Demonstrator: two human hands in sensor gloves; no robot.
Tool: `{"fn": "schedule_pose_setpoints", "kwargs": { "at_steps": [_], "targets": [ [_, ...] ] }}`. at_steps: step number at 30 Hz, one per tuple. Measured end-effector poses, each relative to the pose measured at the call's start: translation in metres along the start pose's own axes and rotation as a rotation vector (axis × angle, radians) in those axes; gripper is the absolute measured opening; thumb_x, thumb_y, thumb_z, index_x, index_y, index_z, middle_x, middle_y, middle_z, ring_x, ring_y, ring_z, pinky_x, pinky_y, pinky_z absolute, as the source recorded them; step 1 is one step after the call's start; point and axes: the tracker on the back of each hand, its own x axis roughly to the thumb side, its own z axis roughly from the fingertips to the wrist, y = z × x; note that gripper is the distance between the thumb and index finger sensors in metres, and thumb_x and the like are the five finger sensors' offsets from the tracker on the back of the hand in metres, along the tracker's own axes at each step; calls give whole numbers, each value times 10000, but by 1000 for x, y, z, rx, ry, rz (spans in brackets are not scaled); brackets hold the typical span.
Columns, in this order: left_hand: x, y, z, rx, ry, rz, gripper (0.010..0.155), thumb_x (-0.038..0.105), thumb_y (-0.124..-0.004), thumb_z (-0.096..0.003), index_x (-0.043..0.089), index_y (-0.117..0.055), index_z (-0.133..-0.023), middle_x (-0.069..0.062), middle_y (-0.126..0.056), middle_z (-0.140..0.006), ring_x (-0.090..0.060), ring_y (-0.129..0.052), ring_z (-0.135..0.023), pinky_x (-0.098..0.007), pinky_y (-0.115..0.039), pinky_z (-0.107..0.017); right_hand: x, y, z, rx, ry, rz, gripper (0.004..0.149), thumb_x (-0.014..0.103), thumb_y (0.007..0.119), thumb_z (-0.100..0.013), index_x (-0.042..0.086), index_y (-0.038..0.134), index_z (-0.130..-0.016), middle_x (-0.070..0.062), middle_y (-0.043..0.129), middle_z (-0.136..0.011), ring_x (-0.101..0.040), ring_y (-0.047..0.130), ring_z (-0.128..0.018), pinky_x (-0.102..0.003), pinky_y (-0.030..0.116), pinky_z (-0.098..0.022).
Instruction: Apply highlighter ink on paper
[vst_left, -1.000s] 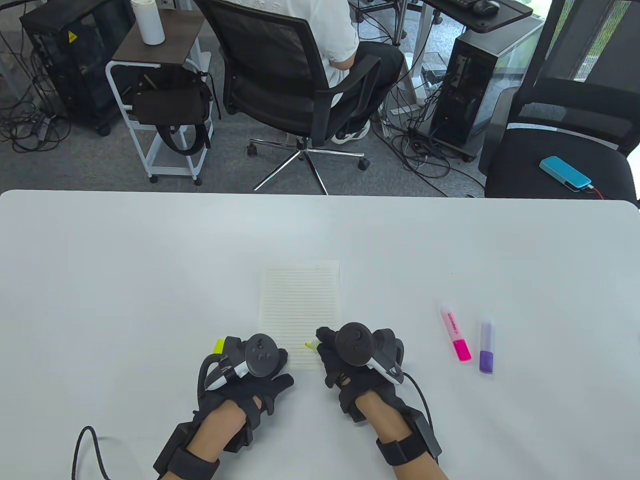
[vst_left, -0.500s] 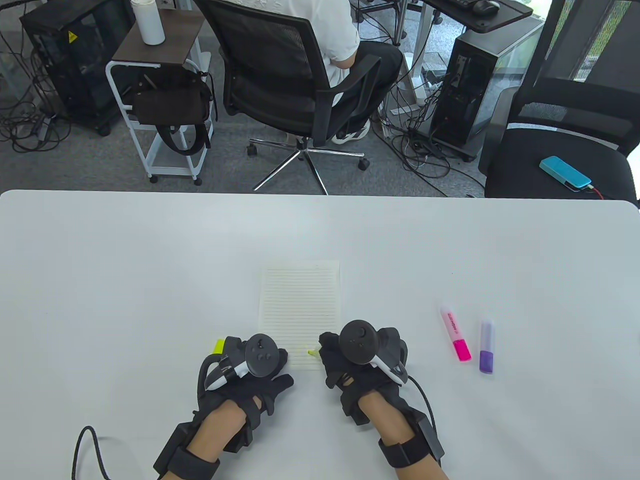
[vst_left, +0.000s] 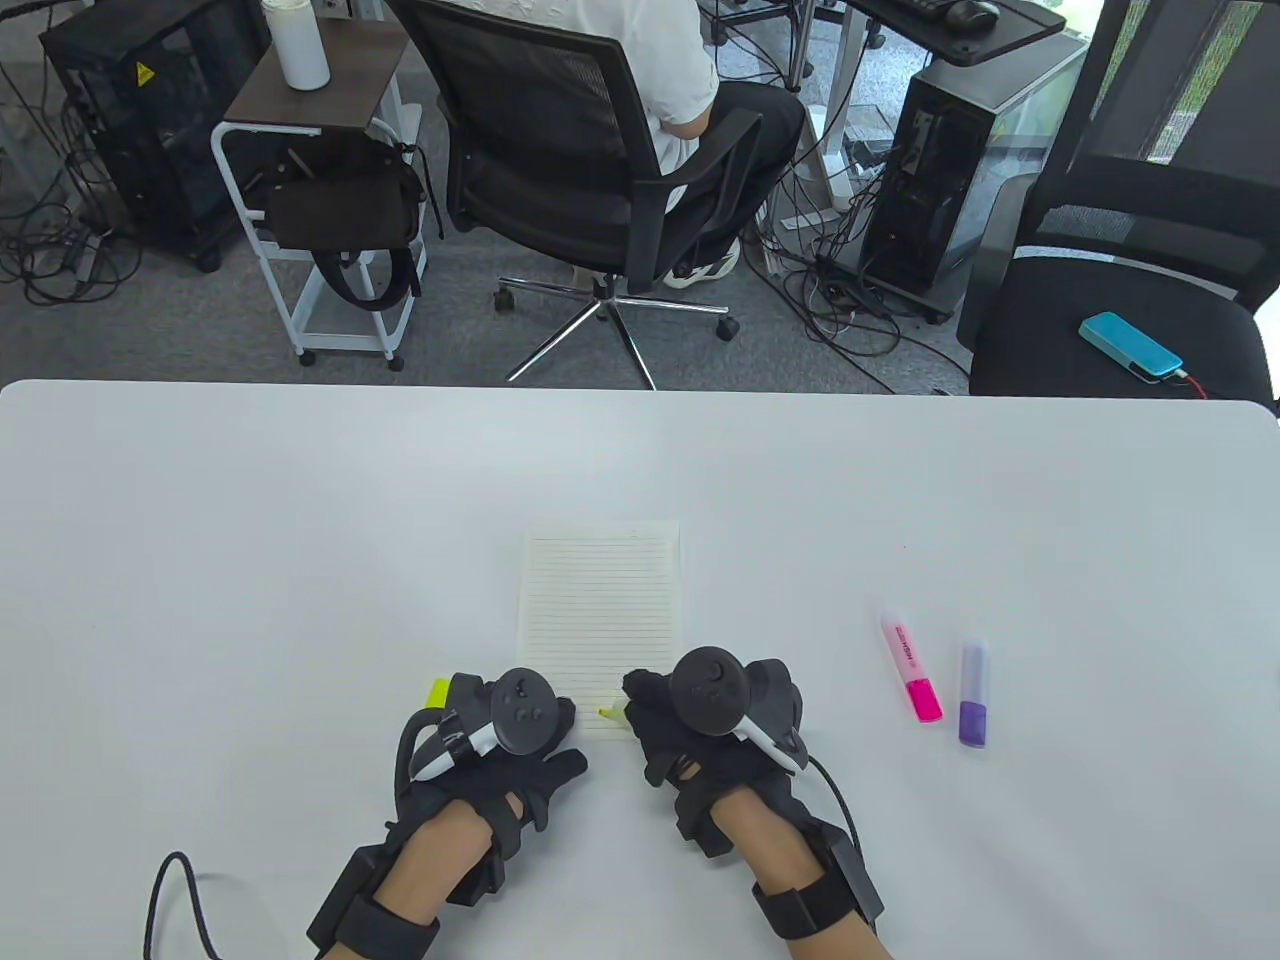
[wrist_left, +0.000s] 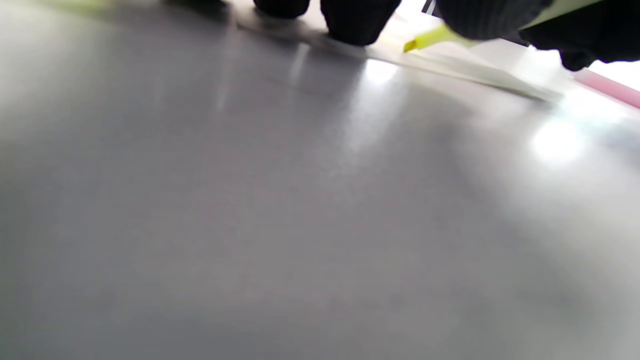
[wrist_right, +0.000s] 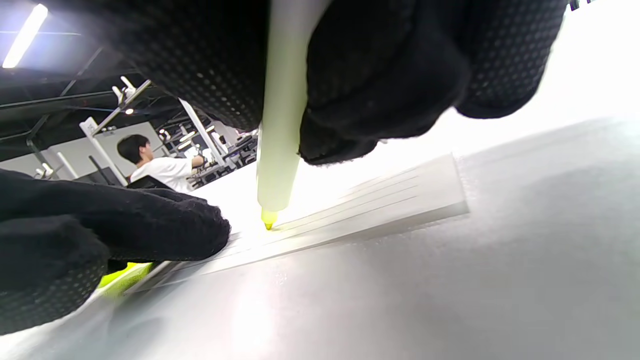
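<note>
1. Right hand (vst_left: 700, 730), grip pinching the yellow highlighter (wrist_right: 280, 125), tip down on the near edge of the lined paper (vst_left: 600, 620).
2. Left hand (vst_left: 500, 740) resting on the paper's near-left corner; grip hard to tell, yellow cap (vst_left: 438, 691) perhaps under its fingers.
3. Pink highlighter (vst_left: 911, 667) and purple highlighter (vst_left: 974, 696) lying on the surface (vst_left: 250, 560), well right of the paper.

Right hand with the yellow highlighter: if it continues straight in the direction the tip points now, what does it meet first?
The right hand grips the yellow highlighter tip-down toward the left. First in that line is the lined paper; in the right wrist view the tip seems to touch it. Beyond lie the left hand's fingers.
</note>
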Motion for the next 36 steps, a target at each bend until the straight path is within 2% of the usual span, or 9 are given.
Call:
{"fn": "schedule_pose_setpoints", "kwargs": {
  "at_steps": [5, 10, 17, 23, 27, 32, 36],
  "targets": [
    [0, 0, 0, 0, 0, 0, 701, 609, -635, -459, 296, -541, -1079, -62, -355, -1178, -492, -411, -1037, -669, -394, -710, -4, -5, 1, -21, 42, 26, 391, 317, 892, -462, 153, 922, -816, -166, 1008, -597, -294, 979, -273, -561, 803, -458],
    [0, 0, 0, 0, 0, 0, 700, 608, -635, -460, 295, -540, -1079, -61, -354, -1178, -491, -411, -1037, -669, -394, -711, -4, -4, 1, -49, 27, -4, 404, 326, 878, -468, 153, 906, -832, -162, 1002, -606, -290, 978, -282, -560, 799, -462],
    [0, 0, 0, 0, 0, 0, 702, 609, -634, -460, 294, -538, -1080, -64, -348, -1179, -491, -408, -1038, -669, -393, -710, 0, 6, 0, -21, 6, -17, 425, 306, 858, -480, 170, 862, -883, -177, 969, -686, -315, 977, -363, -577, 771, -494],
    [0, 0, 0, 0, 0, 0, 702, 608, -635, -460, 294, -536, -1080, -63, -349, -1178, -492, -408, -1036, -669, -394, -711, 1, 4, 0, -32, 30, 53, 419, 300, 862, -479, 165, 871, -875, -184, 975, -676, -313, 977, -348, -575, 777, -483],
    [0, 0, 0, 0, 0, 0, 703, 608, -636, -459, 292, -537, -1080, -63, -349, -1178, -494, -407, -1036, -669, -395, -710, 3, 9, 0, -3, 11, 12, 422, 298, 860, -482, 164, 864, -882, -186, 968, -686, -319, 975, -358, -578, 771, -489],
    [0, 0, 0, 0, 0, 0, 703, 609, -635, -458, 294, -537, -1079, -61, -348, -1178, -491, -406, -1038, -669, -396, -710, 3, 4, 1, -46, 47, 84, 416, 299, 860, -480, 157, 875, -870, -186, 977, -667, -311, 978, -338, -576, 779, -476],
    [0, 0, 0, 0, 0, 0, 703, 609, -634, -460, 293, -535, -1080, -62, -345, -1178, -493, -404, -1038, -669, -394, -711, 3, 7, 1, -8, 16, 36, 419, 304, 859, -482, 167, 868, -877, -183, 972, -682, -314, 978, -355, -575, 775, -486]
  ]
}}
